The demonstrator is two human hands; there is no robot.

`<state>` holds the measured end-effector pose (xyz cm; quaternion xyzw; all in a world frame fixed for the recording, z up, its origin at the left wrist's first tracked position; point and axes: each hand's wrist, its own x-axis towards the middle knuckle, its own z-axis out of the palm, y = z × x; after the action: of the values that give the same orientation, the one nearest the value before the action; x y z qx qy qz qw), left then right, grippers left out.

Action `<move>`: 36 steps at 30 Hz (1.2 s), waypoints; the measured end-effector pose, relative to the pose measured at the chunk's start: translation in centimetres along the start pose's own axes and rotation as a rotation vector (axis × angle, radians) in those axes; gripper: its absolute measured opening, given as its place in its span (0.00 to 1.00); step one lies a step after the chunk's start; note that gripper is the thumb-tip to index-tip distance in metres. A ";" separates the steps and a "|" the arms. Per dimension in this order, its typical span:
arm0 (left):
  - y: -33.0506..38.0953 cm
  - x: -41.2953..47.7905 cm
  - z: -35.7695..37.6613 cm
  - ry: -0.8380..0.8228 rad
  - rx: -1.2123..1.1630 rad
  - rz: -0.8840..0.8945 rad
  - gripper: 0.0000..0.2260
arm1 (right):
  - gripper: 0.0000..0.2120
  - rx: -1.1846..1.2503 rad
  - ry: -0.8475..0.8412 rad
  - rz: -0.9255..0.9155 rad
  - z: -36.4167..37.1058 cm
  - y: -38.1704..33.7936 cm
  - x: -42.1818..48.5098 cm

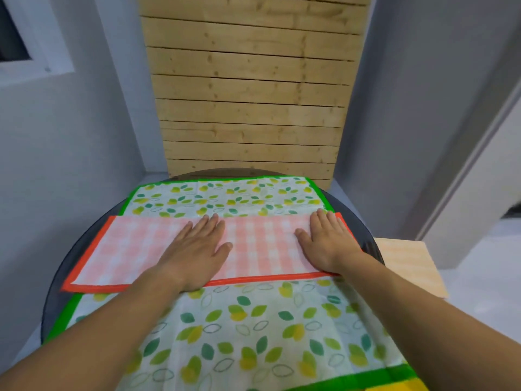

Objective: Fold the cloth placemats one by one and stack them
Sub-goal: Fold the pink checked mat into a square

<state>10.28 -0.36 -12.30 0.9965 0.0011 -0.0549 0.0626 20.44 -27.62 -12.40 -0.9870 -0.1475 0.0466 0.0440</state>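
Here: two hands flat, fingers straight, grasping nothing. Left hand point(197, 249) and right hand point(324, 244) press one pink checked placemat point(127, 249), lying atop one leaf-print placemat point(253, 320) on one round dark table point(84, 235).

We have a single wide-angle view, worn on the head, looking forward and down over the worktop point(366, 246) from close above; the plank wall point(251, 108) fills the far upper frame.

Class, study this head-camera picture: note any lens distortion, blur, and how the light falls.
Head view: the wide lens makes the plank wall taper and the forearms loom large; head view: light is soft, with faint shadows under the left hand and right hand on the pink mat; head view: the whole picture is slightly soft.
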 end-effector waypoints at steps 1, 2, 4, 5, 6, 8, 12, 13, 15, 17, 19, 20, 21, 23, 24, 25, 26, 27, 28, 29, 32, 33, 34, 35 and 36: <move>0.0 0.0 0.0 -0.001 0.001 -0.003 0.29 | 0.38 -0.009 0.013 0.004 0.1 0.3 0.0; 0.0 0.0 0.0 -0.004 -0.002 -0.007 0.29 | 0.38 -0.010 0.018 0.002 0.2 0.5 0.0; 0.1 0.1 0.0 -0.009 -0.015 -0.014 0.29 | 0.39 -0.004 0.015 -0.006 0.2 0.5 0.0; 0.1 0.2 -0.1 -0.020 -0.022 -0.018 0.29 | 0.39 0.000 0.015 -0.009 0.2 0.4 -0.1; 0.1 0.3 -0.2 -0.034 -0.031 -0.021 0.30 | 0.39 0.002 0.018 -0.011 0.2 0.5 -0.1; 0.0 0.7 -0.8 -0.033 -0.070 -0.035 0.30 | 0.39 0.004 0.030 -0.014 0.2 0.5 -0.2; -0.7 2.4 -3.2 0.135 -0.066 -0.079 0.24 | 0.37 0.032 0.040 -0.046 -0.3 0.4 -0.7; -1.1 3.0 -3.8 0.142 -0.055 -0.090 0.22 | 0.36 0.043 0.048 -0.063 -0.5 0.1 -0.9; -1.5 3.9 -4.8 0.102 -0.068 -0.112 0.17 | 0.32 0.090 0.059 -0.112 -1.0 -0.7 -1.5; -1.6 4.5 -5.5 0.048 -0.096 -0.118 0.09 | 0.29 0.172 0.036 -0.168 -1.6 -2.0 -2.1; -1.5 4.7 -6.1 0.027 -0.119 -0.105 0.03 | 0.28 0.229 0.004 -0.219 -2.1 -3.1 -2.8; -1.3 4.5 -6.4 0.026 -0.134 -0.100 0.04 | 0.28 0.246 -0.001 -0.243 -2.4 -3.5 -3.2; -1.3 4.4 -6.6 0.020 -0.146 -0.099 0.05 | 0.29 0.261 -0.005 -0.265 -2.7 -3.8 -3.7; -1.3 3.8 -7.3 -0.014 -0.155 -0.108 0.07 | 0.29 0.289 -0.032 -0.288 -3.3 -4.4 -4.7; -1.3 3.4 -7.7 -0.037 -0.150 -0.119 0.07 | 0.29 0.305 -0.055 -0.293 -3.5 -4.6 -5.2; -1.4 2.9 -8.1 -0.051 -0.151 -0.141 0.08 | 0.27 0.331 -0.078 -0.296 -3.7 -4.7 -5.8; -1.4 2.3 -8.4 -0.053 -0.160 -0.166 0.09 | 0.23 0.366 -0.097 -0.296 -3.9 -4.9 -6.3; -1.4 1.8 -8.7 -0.045 -0.193 -0.200 0.10 | 0.20 0.400 -0.115 -0.296 -4.0 -5.1 -7.0; -1.4 1.2 -8.7 -0.036 -0.239 -0.239 0.11 | 0.19 0.432 -0.137 -0.296 -4.2 -5.4 -7.8; -1.5 0.6 -8.5 -0.035 -0.294 -0.285 0.12 | 0.20 0.449 -0.159 -0.299 -4.5 -5.7 -8.8; -1.3 -1.1 -7.5 -0.019 -0.492 -0.439 0.13 | 0.22 0.474 -0.202 -0.322 -5.3 -6.6 -11.6; -1.3 -1.6 -7.0 -0.001 -0.610 -0.504 0.14 | 0.23 0.488 -0.225 -0.328 -5.5 -6.8 -12.4; -1.1 -2.1 -6.5 0.017 -0.758 -0.552 0.14 | 0.23 0.494 -0.241 -0.341 -5.6 -7.0 -13.1; -0.7 -2.7 -6.0 0.023 -0.899 -0.595 0.13 | 0.23 0.479 -0.249 -0.357 -5.6 -7.2 -13.8; -0.2 -3.3 -5.5 0.025 -1.032 -0.632 0.11 | 0.22 0.452 -0.248 -0.374 -5.6 -7.3 -14.3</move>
<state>7.58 0.56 -6.51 0.7893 0.3245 -0.0513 0.5187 5.33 -25.27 -5.02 -0.8947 -0.3168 0.1894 0.2516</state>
